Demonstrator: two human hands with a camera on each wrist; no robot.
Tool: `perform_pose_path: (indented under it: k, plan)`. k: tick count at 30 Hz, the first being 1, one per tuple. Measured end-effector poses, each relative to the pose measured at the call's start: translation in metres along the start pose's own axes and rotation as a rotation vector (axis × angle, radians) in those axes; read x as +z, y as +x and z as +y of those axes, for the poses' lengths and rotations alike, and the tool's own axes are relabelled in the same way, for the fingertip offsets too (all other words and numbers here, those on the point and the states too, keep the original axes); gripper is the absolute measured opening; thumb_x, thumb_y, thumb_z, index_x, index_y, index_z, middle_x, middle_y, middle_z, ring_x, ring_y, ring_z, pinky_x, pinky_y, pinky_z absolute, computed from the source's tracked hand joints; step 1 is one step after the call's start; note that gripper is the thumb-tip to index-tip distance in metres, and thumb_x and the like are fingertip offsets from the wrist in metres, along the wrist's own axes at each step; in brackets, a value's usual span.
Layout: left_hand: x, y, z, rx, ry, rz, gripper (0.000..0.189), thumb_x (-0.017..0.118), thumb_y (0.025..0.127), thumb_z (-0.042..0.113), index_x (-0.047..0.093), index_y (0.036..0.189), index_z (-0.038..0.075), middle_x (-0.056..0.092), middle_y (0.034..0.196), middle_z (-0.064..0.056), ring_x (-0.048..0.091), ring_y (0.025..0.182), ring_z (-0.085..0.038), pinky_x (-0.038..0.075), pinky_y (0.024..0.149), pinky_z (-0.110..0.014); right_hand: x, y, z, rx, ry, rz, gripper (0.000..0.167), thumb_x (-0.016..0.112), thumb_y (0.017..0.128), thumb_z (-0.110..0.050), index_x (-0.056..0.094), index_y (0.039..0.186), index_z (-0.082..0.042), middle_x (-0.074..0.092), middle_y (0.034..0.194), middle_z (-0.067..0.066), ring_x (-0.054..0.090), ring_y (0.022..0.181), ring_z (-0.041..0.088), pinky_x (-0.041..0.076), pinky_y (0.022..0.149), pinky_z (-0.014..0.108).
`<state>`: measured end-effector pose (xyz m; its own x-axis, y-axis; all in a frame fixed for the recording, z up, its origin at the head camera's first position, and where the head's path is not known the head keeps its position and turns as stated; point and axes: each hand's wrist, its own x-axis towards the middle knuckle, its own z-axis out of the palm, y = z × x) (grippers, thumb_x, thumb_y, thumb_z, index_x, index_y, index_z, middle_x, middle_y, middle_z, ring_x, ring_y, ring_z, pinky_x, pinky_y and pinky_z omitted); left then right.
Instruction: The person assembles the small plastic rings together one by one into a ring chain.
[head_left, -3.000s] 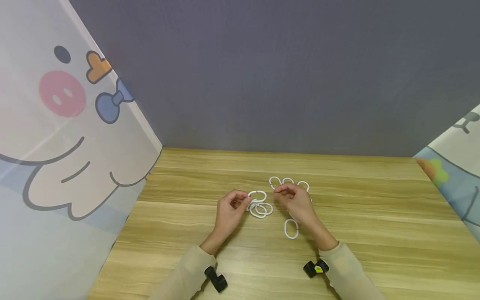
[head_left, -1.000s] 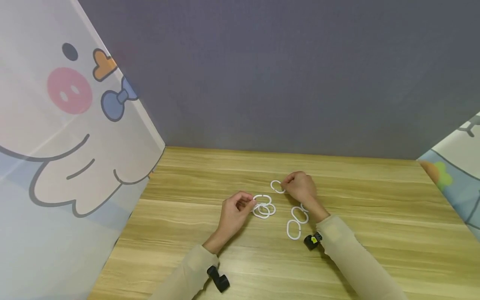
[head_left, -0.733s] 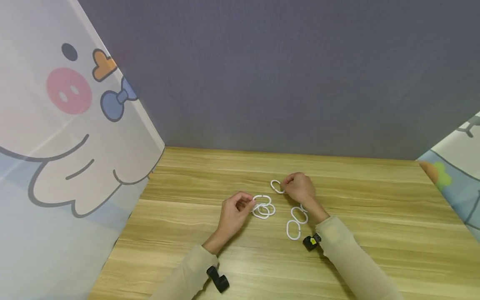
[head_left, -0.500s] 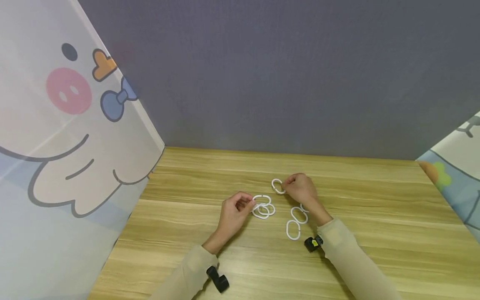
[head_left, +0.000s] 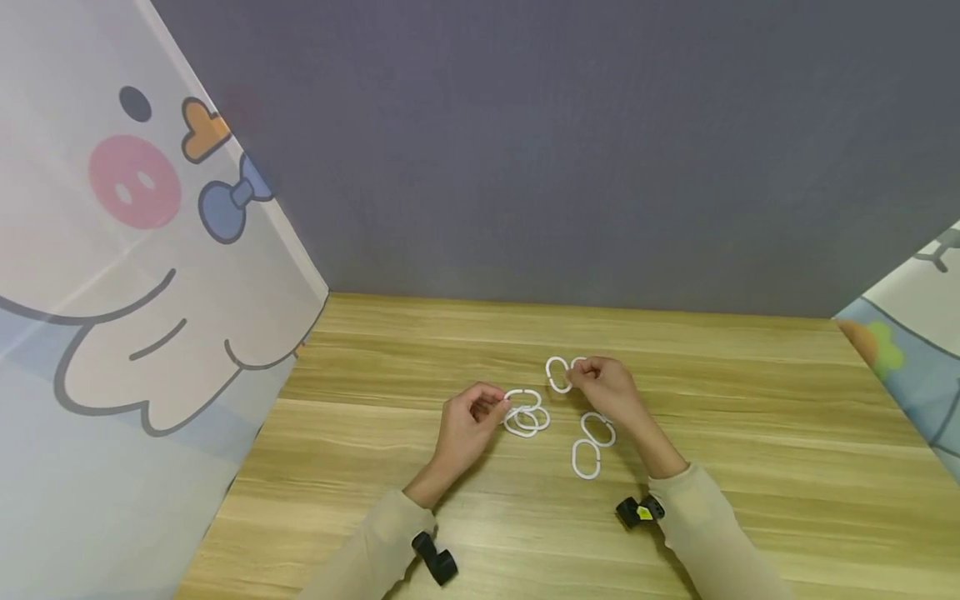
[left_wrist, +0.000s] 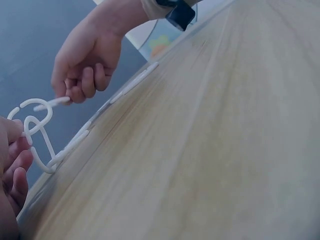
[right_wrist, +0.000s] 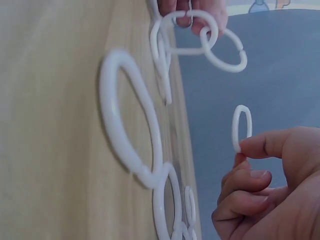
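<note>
Right now, with our left hand (head_left: pixel 463 425) we pinch a chain (head_left: pixel 528 408) of linked white rings; our right hand (head_left: pixel 609 392), apart from it, pinches a single ring (right_wrist: pixel 235 129) above the table (head_left: pixel 517 533), where two more rings (head_left: pixel 574 460) lie touching.

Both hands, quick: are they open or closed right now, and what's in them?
Left hand: closed, fingers pinching a chain of linked white rings.
Right hand: closed, fingers pinching a single white ring.
</note>
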<state>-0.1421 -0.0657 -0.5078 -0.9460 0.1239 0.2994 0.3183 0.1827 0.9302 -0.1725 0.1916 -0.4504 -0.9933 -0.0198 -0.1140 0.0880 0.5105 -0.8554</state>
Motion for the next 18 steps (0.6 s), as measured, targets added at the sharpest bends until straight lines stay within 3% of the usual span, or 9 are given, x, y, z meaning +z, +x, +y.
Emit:
perform_pose_path:
  k: [6,18]
  plan:
    - [0.001,0.000,0.000,-0.028,0.005,-0.007,0.006,0.082,0.101,0.006,0.079,0.103,0.001,0.078,0.091,-0.006,0.064,0.080,-0.007,0.051,0.068,-0.019,0.003,-0.012,-0.001,0.023,0.082,0.024,0.018,0.069,0.106,-0.016,0.070,0.098,0.000,0.057,0.080,-0.001,0.051,0.078,0.016,0.043,0.069,0.027]
    - [0.002,0.000,-0.002,0.000,0.008,-0.003,0.006,0.082,0.100,0.005,0.079,0.102,0.001,0.078,0.091,-0.009,0.065,0.079,-0.007,0.051,0.066,-0.019,0.010,-0.024,-0.004,0.024,0.379,-0.036,0.016,0.064,0.108,-0.005,0.067,0.113,0.011,0.063,0.073,0.001,0.056,0.061,0.008,0.044,0.053,0.020]
